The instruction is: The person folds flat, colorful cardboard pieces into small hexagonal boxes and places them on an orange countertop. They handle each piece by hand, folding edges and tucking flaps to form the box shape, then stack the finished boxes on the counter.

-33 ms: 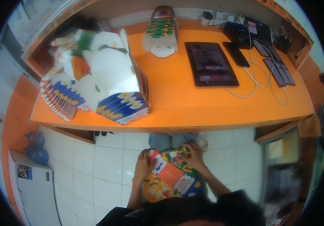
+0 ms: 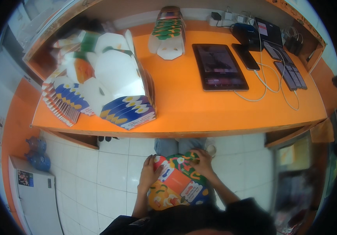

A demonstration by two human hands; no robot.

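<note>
A brightly printed cardboard food-box blank (image 2: pixel 176 181) lies across my lap, looking mostly flat, with an orange-red panel in the middle and green, yellow and blue patterns around it. My left hand (image 2: pixel 149 173) grips its left edge, thumb over the printed face. At the upper right, my right hand (image 2: pixel 202 163) pinches a green patterned flap. The undersides of both grips are hidden. On the orange desk ahead stand nested stacks of opened food boxes (image 2: pixel 119 72), white inside with blue printed sides. A further green-patterned stack of boxes (image 2: pixel 167 33) sits at the back.
The desk's front edge (image 2: pixel 176 134) runs just beyond my knees. On the desk are a tablet (image 2: pixel 220 66), a phone (image 2: pixel 246 56), more phones (image 2: pixel 290 75) and loose white cables. Water bottles (image 2: pixel 38 160) and a white cabinet (image 2: pixel 35 196) stand at the left.
</note>
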